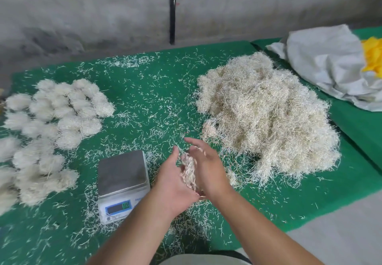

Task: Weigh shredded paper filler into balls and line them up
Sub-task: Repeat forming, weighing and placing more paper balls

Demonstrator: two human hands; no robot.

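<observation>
I have a small wad of shredded paper (189, 171) pressed between my left hand (175, 184) and right hand (206, 169), palms facing, fingers mostly straight rather than curled, just right of the scale (122, 173) near the table's front edge. Strands are poking out the top, so the wad may shed and come in light. The big loose pile (266, 120) sits toward the right edge, finished balls (53, 124) along the left. Motion blur hides my fingertips; a loose squeeze could let the ball fall apart.
</observation>
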